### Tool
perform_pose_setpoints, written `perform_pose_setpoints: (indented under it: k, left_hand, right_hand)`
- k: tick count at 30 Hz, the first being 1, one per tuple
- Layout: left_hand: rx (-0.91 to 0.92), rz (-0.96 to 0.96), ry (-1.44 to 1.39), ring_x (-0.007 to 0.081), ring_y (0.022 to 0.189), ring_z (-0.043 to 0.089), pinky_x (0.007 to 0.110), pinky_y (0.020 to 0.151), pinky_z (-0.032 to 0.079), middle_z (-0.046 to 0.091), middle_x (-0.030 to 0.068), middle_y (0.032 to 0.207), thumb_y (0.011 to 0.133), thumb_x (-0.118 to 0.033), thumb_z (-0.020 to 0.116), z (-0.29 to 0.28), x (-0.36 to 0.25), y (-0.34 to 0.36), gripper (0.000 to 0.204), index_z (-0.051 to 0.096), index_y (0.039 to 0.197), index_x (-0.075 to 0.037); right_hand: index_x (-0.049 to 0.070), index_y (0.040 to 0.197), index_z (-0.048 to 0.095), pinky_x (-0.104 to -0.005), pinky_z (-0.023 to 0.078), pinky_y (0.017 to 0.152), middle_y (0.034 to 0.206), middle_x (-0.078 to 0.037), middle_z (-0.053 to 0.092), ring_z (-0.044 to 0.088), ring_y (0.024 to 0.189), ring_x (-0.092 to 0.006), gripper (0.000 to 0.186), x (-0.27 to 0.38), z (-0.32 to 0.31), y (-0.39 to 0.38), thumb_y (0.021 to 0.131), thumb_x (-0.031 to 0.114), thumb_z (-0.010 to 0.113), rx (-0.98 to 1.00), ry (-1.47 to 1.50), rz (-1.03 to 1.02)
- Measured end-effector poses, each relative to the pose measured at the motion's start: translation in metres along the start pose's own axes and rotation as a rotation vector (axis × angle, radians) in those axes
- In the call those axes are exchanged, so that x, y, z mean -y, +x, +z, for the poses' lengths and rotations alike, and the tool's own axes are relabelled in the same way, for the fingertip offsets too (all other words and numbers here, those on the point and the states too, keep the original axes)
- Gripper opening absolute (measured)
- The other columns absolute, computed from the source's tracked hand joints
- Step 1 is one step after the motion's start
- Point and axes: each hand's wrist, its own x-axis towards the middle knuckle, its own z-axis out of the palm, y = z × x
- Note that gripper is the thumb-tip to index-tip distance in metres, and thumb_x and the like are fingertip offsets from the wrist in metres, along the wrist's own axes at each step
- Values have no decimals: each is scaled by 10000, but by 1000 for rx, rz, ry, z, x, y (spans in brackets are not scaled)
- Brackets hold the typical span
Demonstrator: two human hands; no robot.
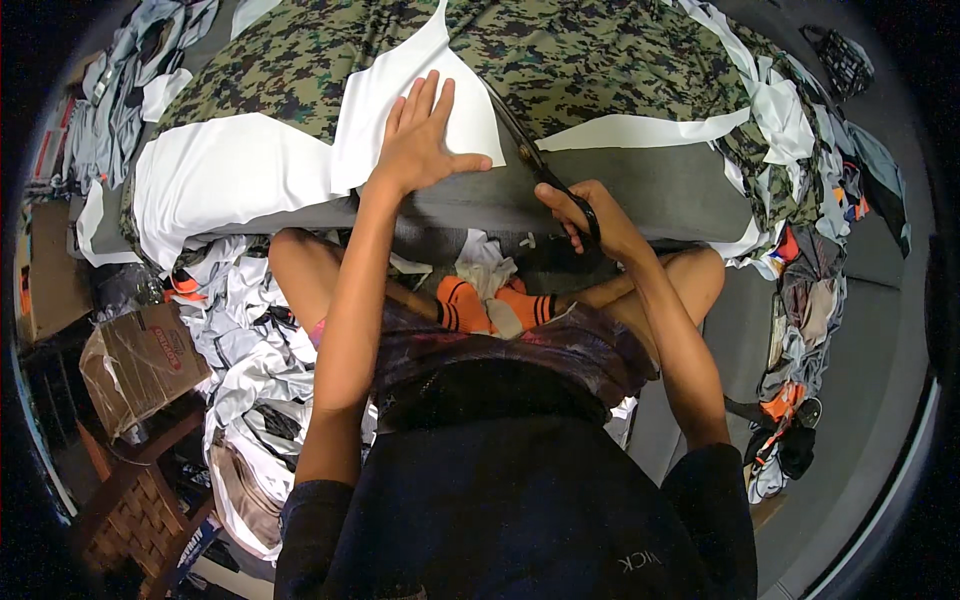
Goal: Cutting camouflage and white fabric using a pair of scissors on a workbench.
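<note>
Camouflage fabric [600, 60] with a white underside lies spread over a low grey padded surface [640, 185]. My left hand [422, 140] rests flat on a turned-up white part of the fabric [370, 110], fingers spread and thumb out to the right. In my right hand [590, 220] is a pair of black-handled scissors [522, 140], fingers through the loops. The blades point up and left, along the right edge of the white flap, where the fabric is cut. The blade tips are hard to make out against the dark pattern.
Scraps of white and grey cloth [250, 350] pile up on the left, beside a cardboard box [150, 360] and a woven wooden chair [140, 520]. More cloth scraps [800, 330] lie along the right. My crossed legs, in orange socks [463, 305], are against the padded surface.
</note>
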Motion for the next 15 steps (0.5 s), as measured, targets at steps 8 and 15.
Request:
perform_pose_setpoints:
  k: [8, 15]
  left_hand:
    - [7, -4, -17, 247, 1438, 59, 391, 1138, 55, 140, 156, 1539, 612, -721, 646, 0, 0, 1, 1187, 192, 1468, -36]
    - [5, 6, -12, 244, 1438, 65, 388, 1139, 66, 148, 150, 1539, 623, -709, 647, 0, -1, 1, 1161, 206, 1467, -46]
  right_hand:
    - [67, 495, 478, -208, 315, 393, 435, -12, 423, 391, 370, -88, 554, 1, -2, -2, 879, 453, 580, 3, -24, 11]
    - [74, 461, 466, -229, 330, 397, 412, -8, 416, 402, 367, -99, 573, 2, -3, -10, 862, 459, 610, 0, -70, 8]
